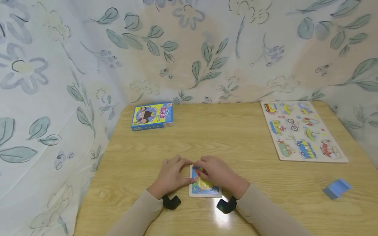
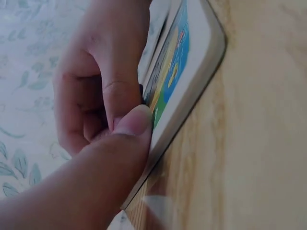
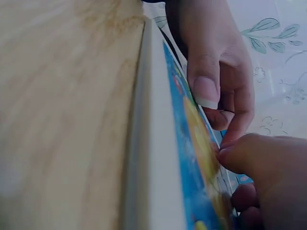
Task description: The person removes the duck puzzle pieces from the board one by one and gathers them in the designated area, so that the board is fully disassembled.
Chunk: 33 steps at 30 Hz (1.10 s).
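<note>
A small jigsaw puzzle (image 1: 205, 194) in a pale tray lies flat near the front of the wooden table. Blue, yellow and green show in its picture. At its left side, my left hand (image 1: 172, 177) holds the tray, fingers by the far corner and thumb over the left edge. My right hand (image 1: 220, 173) reaches across from the right with curled fingers, thumb and fingertips pinching at a piece in the upper part. The piece itself is mostly covered. The left wrist view shows the left thumb (image 2: 136, 122) against the tray rim (image 2: 192, 91); the hands are close together.
At the back left lies a blue and yellow box (image 1: 152, 116). A wooden peg board with vehicle pictures (image 1: 301, 131) is at the right, with a blue folded block (image 1: 336, 188) nearer the front. Flowered cloth (image 1: 206, 49) hangs behind and left of the table.
</note>
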Each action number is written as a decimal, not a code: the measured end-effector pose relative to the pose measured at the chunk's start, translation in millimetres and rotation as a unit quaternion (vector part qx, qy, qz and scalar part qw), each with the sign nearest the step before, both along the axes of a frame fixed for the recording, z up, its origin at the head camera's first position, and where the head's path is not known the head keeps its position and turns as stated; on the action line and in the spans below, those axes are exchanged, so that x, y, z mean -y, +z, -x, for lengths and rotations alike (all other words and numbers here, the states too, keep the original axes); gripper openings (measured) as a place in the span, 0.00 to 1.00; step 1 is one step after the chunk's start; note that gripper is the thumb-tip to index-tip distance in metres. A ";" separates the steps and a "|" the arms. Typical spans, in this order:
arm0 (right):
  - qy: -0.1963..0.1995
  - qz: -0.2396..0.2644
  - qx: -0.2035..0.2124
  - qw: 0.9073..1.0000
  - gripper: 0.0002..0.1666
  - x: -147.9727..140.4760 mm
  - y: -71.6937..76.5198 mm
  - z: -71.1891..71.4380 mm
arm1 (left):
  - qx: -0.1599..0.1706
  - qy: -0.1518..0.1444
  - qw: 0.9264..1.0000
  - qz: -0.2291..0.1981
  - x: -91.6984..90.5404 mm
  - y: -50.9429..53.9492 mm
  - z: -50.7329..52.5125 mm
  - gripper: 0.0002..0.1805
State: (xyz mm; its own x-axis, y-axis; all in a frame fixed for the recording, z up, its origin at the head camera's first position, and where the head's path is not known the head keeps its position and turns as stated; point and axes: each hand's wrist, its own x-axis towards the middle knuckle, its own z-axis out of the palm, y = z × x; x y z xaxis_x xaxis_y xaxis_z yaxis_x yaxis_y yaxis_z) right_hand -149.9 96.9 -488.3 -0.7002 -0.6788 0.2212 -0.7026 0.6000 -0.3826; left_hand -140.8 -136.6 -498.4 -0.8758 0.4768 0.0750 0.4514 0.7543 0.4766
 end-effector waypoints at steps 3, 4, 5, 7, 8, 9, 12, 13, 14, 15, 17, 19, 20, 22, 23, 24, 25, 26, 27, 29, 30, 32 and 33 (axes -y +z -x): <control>0.006 -0.004 -0.019 1.000 0.10 -1.0 -3.3 -1.1 | -0.002 0.002 1.000 -0.011 -0.6 -3.3 -1.5 0.37; 0.007 -0.007 -0.025 1.000 0.11 -0.6 -3.5 -0.8 | -0.004 0.003 1.000 -0.012 -0.2 -3.2 -1.3 0.37; 0.008 -0.011 -0.031 0.999 0.12 -0.3 -3.6 -0.5 | -0.005 0.002 1.000 -0.014 0.0 -3.1 -0.9 0.37; 0.005 -0.023 -0.040 0.999 0.12 0.0 -3.7 0.0 | -0.005 0.002 1.000 -0.018 -0.3 -2.3 -0.4 0.37; 0.006 -0.031 -0.044 0.999 0.12 0.3 -3.7 0.1 | -0.005 0.002 1.000 -0.018 -0.5 -2.1 -0.2 0.37; 0.008 -0.037 -0.048 0.998 0.13 0.8 -3.6 0.0 | -0.005 0.002 1.000 -0.019 -0.7 -2.0 -0.3 0.37; 0.006 -0.045 -0.048 0.998 0.13 3.1 -5.4 0.0 | -0.007 0.006 1.000 -0.026 -0.4 -1.2 -1.5 0.36; 0.005 -0.043 -0.041 0.998 0.12 3.8 -5.7 -0.1 | -0.008 0.007 1.000 -0.026 -0.2 -1.3 -2.0 0.35; 0.002 -0.037 -0.032 0.999 0.12 4.2 -6.3 -0.1 | -0.009 0.008 1.000 -0.027 0.0 -1.2 -2.4 0.35; -0.003 -0.028 -0.021 0.999 0.12 4.2 -7.2 0.0 | -0.009 0.009 1.000 -0.028 0.1 -0.8 -2.8 0.35; -0.016 -0.009 0.001 1.000 0.12 3.8 -7.6 0.4 | -0.007 0.009 1.000 -0.028 -0.2 -0.4 -2.7 0.35; -0.024 0.007 0.016 1.000 0.11 3.1 -6.9 1.2 | -0.003 0.009 1.000 -0.028 -0.5 0.2 -2.4 0.36; -0.026 0.014 0.019 0.999 0.11 2.7 -6.7 1.8 | -0.001 0.009 1.000 -0.027 -0.6 0.8 -2.2 0.36; -0.027 0.025 0.028 0.999 0.11 1.7 -5.6 2.7 | -0.001 0.009 1.000 -0.024 -0.7 0.5 -1.2 0.36; -0.025 0.032 0.032 0.999 0.11 1.1 -5.3 3.2 | -0.001 0.009 1.000 -0.023 -0.8 0.7 -1.1 0.36; -0.022 0.037 0.037 0.998 0.11 0.2 -4.7 3.5 | -0.001 0.009 1.000 -0.023 -0.8 0.8 -0.9 0.36; -0.021 0.043 0.045 0.998 0.12 -0.6 -4.3 3.9 | -0.001 0.009 1.000 -0.022 -0.8 0.9 -0.9 0.36; -0.020 0.051 0.053 0.997 0.13 -1.7 -3.8 4.1 | 0.000 0.009 1.000 -0.022 -0.8 0.9 -1.0 0.36; -0.018 0.059 0.061 0.996 0.14 -2.7 -3.6 4.3 | 0.001 0.009 1.000 -0.023 -0.7 0.7 -0.9 0.36; -0.012 0.068 0.069 0.995 0.17 -4.4 -3.2 4.3 | 0.004 0.009 1.000 -0.026 -0.7 1.0 -1.6 0.35; -0.007 0.069 0.070 0.995 0.18 -5.3 -2.9 4.3 | 0.004 0.009 1.000 -0.028 -0.6 0.4 -1.7 0.35; 0.002 0.066 0.062 0.996 0.19 -6.5 -2.6 3.7 | 0.006 0.010 1.000 -0.028 -0.5 -0.4 -2.2 0.35; 0.007 0.062 0.054 0.997 0.18 -6.8 -2.7 3.3 | 0.006 0.010 1.000 -0.028 -0.4 -0.8 -2.6 0.35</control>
State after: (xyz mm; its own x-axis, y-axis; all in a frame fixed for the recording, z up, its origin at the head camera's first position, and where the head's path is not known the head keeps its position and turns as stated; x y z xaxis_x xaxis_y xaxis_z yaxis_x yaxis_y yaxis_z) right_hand -153.2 103.7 -491.0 -0.7158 -0.6603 0.2273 -0.6605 0.5346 -0.5272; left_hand -138.2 -136.2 -499.3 -0.8863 0.4542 0.0901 0.4299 0.7350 0.5244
